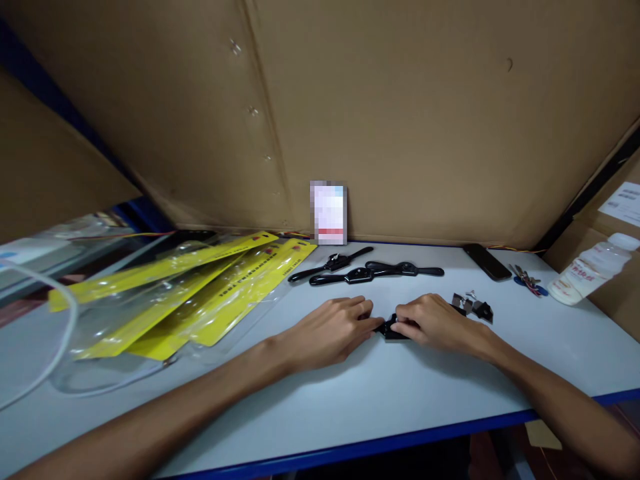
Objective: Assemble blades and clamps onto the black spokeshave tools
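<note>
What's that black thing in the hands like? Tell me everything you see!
The black tool looks shiny, perhaps painted metal, with a wider middle and a paler strip along its near edge. A narrow part points left, where the left hand holds it by the fingers. The right hand grasps the middle and hides its right part. It's low at the white tabletop; whether it rests there is unclear.
</note>
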{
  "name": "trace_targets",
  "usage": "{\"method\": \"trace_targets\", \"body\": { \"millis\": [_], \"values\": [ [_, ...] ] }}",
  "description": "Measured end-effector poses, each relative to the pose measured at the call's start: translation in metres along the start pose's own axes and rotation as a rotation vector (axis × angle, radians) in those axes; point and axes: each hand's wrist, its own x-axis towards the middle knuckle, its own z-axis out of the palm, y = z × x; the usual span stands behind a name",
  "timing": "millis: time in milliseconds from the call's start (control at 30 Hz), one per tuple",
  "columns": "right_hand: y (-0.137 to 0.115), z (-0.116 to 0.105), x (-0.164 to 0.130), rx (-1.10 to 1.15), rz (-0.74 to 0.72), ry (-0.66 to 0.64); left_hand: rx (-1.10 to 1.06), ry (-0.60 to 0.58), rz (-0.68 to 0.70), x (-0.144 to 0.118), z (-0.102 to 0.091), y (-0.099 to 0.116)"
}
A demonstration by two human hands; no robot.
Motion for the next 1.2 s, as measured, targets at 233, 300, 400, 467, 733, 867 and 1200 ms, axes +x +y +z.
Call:
{"method": "trace_targets", "body": {
  "millis": [233, 300, 400, 467, 733, 867, 1200],
  "values": [
    [0.007, -0.013, -0.003, 0.093, 0.062, 0.038, 0.004, 0.014, 0.012, -0.001, 0.002, -0.001],
    [0.008, -0.015, -0.003, 0.085, 0.062, 0.007, 0.003, 0.009, 0.008, -0.001, 0.002, -0.001],
    [0.006, -0.014, -0.003, 0.058, 0.048, -0.028, 0.002, 0.002, 0.003, -0.001, 0.001, 0.0],
    [0.005, -0.012, -0.002, 0.02, 0.043, -0.032, 0.007, 0.0, 0.001, 0.0, 0.0, 0.0],
    [0.0, 0.001, 0.0, -0.053, 0.016, -0.012, 0.021, 0.028, 0.02, 0.0, 0.0, 0.0],
    [0.001, 0.002, 0.0, 0.007, 0.014, 0.006, 0.003, 0.031, 0.014, 0.0, 0.0, 0.0],
    [0.009, -0.01, -0.003, 0.066, 0.047, 0.002, -0.003, 0.015, 0.007, -0.001, 0.001, 0.0]
  ]
}}
